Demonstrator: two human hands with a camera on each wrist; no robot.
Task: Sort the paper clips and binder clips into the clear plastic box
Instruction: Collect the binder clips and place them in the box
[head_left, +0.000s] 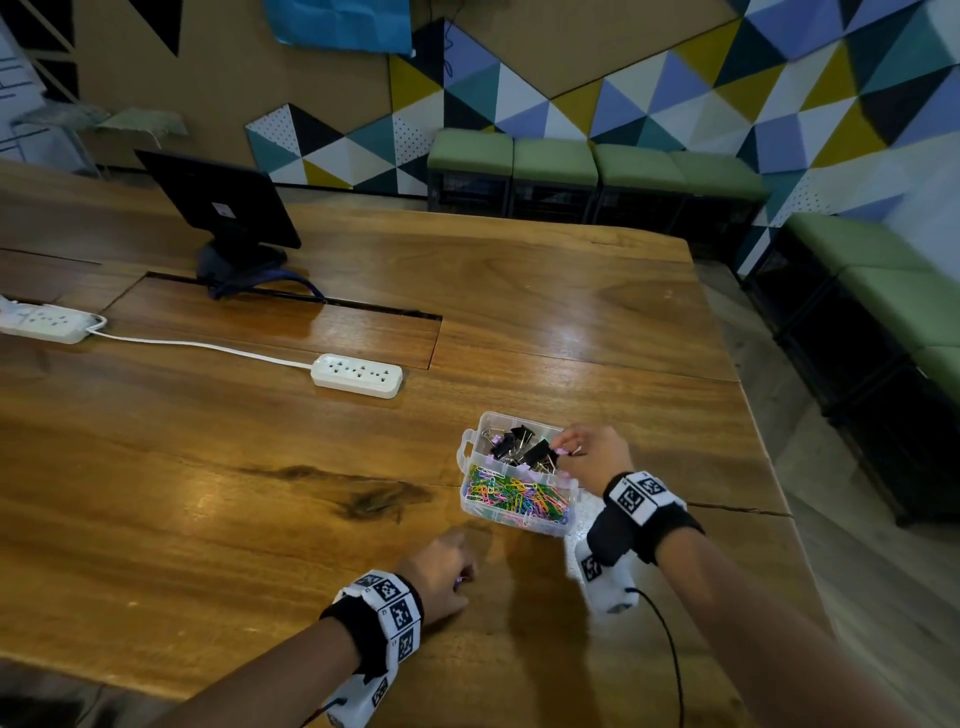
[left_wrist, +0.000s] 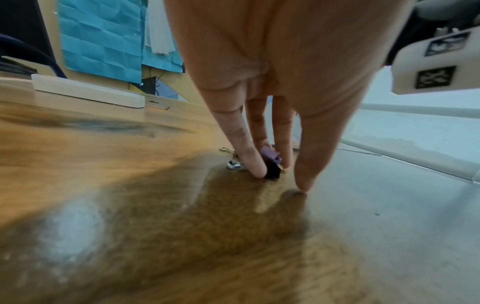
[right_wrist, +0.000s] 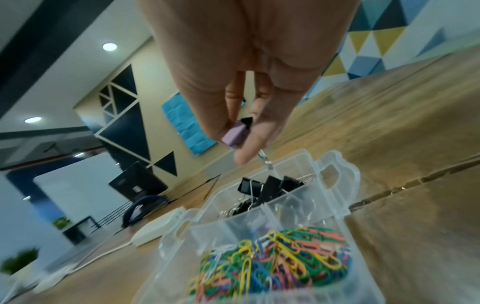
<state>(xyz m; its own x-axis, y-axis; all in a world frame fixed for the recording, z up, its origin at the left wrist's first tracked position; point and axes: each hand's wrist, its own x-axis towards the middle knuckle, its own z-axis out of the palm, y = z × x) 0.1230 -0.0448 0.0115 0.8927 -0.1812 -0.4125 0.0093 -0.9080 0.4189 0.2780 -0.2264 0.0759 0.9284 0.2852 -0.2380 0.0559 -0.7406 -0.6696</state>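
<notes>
Fingers first: from the head cam the right hand (head_left: 592, 457) sits over the box (head_left: 519, 522) with its fingertips bunched above the binder clips (head_left: 524, 447), paper clips (head_left: 519, 499) in the near half; the left hand (head_left: 441, 577) is down on the table (head_left: 208, 493), just left of the box. Left wrist cam: fingers (left_wrist: 249, 152) pinch a black clip (left_wrist: 272, 169) with a purple bit, right on the wood. Right wrist cam: thumb and fingers (right_wrist: 249, 144) hold a purple clip (right_wrist: 235, 136) above the box's far compartment.
</notes>
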